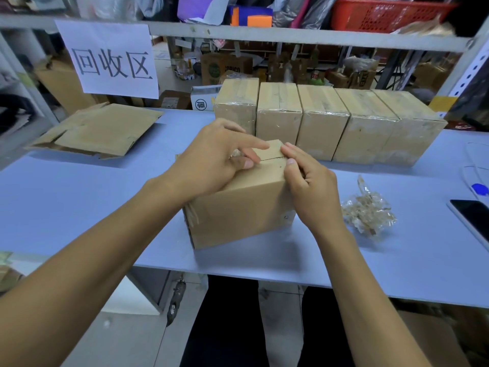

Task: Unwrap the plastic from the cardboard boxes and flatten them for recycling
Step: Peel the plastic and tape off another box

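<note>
Left hand (pixel 211 157) lies on top of the cardboard box (pixel 238 207), index finger stretched across the flap seam, thumb bent beside it, with a scrap of clear plastic wrap (pixel 235 154) showing under the fingers; whether it pinches that scrap I cannot tell. Right hand (pixel 309 184) curls over the box's far right top edge, thumb on top at the seam, fingers hooked down the side. This box stands at the middle of the pale blue tabletop (pixel 79 197), turned askew, its near corner just short of the front edge. At 12 o'clock a row of wrapped boxes (pixel 325 123) stands side by side, touching. At 10 o'clock lies flattened cardboard (pixel 100 131), overhanging the left edge. At 3 o'clock sits a crumpled plastic wad (pixel 367 213), with bare tabletop between it and the box; a phone (pixel 473 221) lies at the right edge.
</note>
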